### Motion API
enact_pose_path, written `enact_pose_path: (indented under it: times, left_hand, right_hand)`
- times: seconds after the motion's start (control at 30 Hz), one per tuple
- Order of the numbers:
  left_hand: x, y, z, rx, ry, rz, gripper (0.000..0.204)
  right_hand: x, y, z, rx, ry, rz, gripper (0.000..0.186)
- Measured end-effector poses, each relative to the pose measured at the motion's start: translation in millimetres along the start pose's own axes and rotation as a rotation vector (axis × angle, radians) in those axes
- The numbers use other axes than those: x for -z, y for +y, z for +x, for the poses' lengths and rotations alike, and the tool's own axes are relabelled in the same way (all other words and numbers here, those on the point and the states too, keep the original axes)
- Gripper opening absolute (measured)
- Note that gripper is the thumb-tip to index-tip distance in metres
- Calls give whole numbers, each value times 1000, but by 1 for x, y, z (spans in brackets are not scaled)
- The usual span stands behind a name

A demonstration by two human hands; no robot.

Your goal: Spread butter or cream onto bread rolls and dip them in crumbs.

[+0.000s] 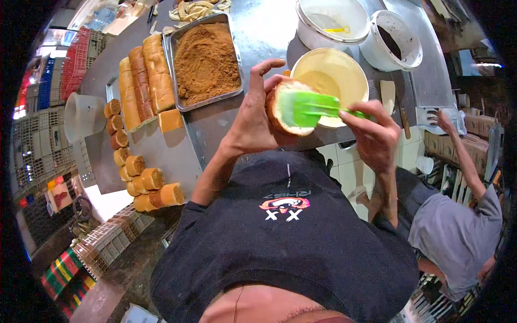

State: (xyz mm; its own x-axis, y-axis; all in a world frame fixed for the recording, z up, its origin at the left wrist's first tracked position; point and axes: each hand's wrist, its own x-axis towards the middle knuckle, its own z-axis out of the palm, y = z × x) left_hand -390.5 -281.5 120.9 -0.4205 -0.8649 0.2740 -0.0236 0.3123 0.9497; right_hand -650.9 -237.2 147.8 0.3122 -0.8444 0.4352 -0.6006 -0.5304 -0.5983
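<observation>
My left hand (253, 116) is wrapped round a piece of bread (273, 110), its pale cut face turned to the right. In my right hand (375, 132) is the handle of a bright green spatula (315, 107). The flat blade lies against the cut face, where a whitish smear shows. Just beyond both hands stands a cream-coloured bowl (353, 67) with a pale yellow mixture (318, 81) inside. To the left of my left hand, a metal tray (210, 105) holds brown crumbs (207, 62).
Long loaves (159, 72) and several short bread rolls (172, 195) line the table's left side. Two white buckets (334, 40) (412, 59) stand at the back right. A knife (405, 123) lies near the right edge. Another person in a grey shirt (455, 231) is at the right.
</observation>
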Motion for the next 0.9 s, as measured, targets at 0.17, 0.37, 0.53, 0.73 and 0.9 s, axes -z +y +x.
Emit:
enact_pose_path:
  times: [0.17, 0.37, 0.53, 0.73, 0.9]
  left_hand:
    - [0, -11, -17, 102, 111, -55, 121]
    - [18, -33, -60, 431, 486, -365, 81]
    - [22, -37, -72, 471, 618, -1180, 66]
    - [22, -30, -58, 410, 520, -1288, 78]
    - [0, -29, -26, 557, 468, -1435, 74]
  right_hand:
    - [-32, 22, 21, -118, 92, -90, 23]
    - [-31, 82, 30, -123, -393, -563, 12]
    - [-108, 100, 65, -281, -837, -558, 13]
    - [-41, 122, 66, -318, -782, 14, 26]
    - [18, 78, 18, -831, -345, 407, 17]
